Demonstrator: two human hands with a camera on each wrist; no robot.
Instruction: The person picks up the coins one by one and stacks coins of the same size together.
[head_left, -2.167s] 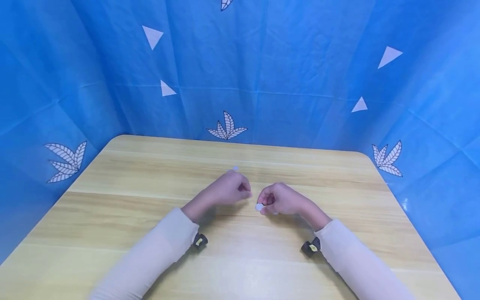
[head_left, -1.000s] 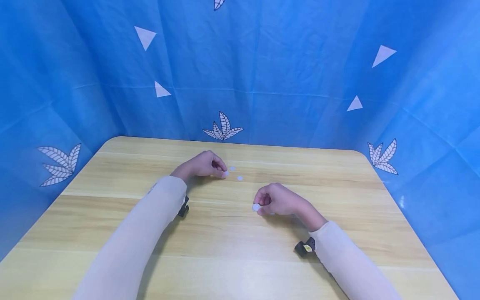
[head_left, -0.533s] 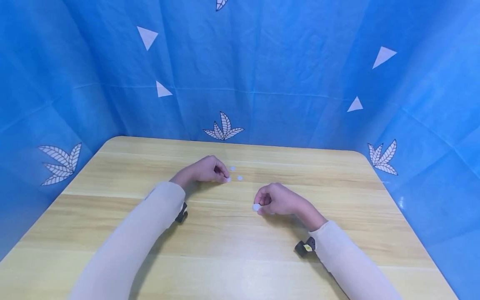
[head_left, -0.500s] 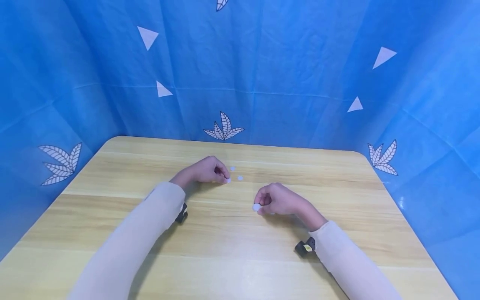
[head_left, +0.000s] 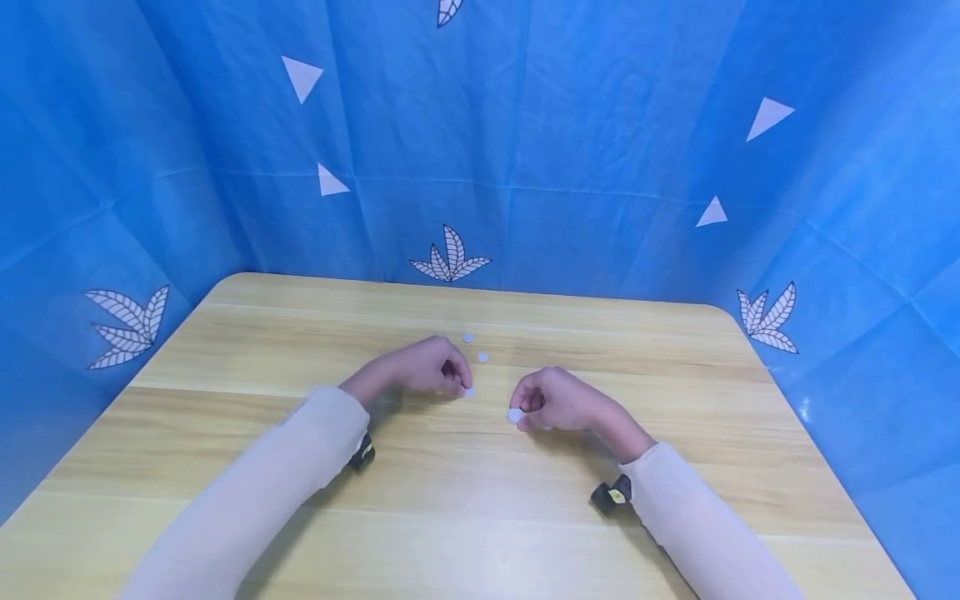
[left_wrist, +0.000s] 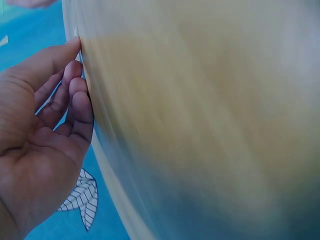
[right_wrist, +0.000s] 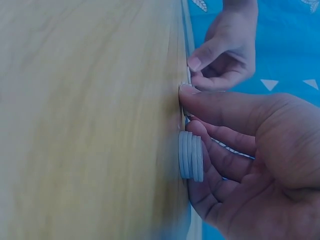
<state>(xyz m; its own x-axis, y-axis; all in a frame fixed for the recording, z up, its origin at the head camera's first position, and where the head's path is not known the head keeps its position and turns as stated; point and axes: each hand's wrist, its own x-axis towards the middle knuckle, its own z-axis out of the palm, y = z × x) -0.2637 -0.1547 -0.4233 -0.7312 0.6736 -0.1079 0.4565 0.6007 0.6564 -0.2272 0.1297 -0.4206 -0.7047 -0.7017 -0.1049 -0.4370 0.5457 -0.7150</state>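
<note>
My left hand pinches a small white disc between thumb and fingertips, low over the wooden table. In the left wrist view only the thin edge of that disc shows above the thumb. To the right, my right hand rests at the tabletop, thumb and curled fingers around another white disc. A short stack of several discs stands beside the fingers in the right wrist view; the head view mostly hides it behind the thumb. Two loose discs, one farther and one nearer, lie beyond the hands.
The pale wooden table reaches back to a blue curtain printed with white triangles and leaves, which also hangs at both sides. Each sleeve cuff has a small dark wrist camera, left and right.
My left hand moved away from the right hand to the far discs, took hold of one, and has come back nearer with it. The right hand has stayed nearly still.
</note>
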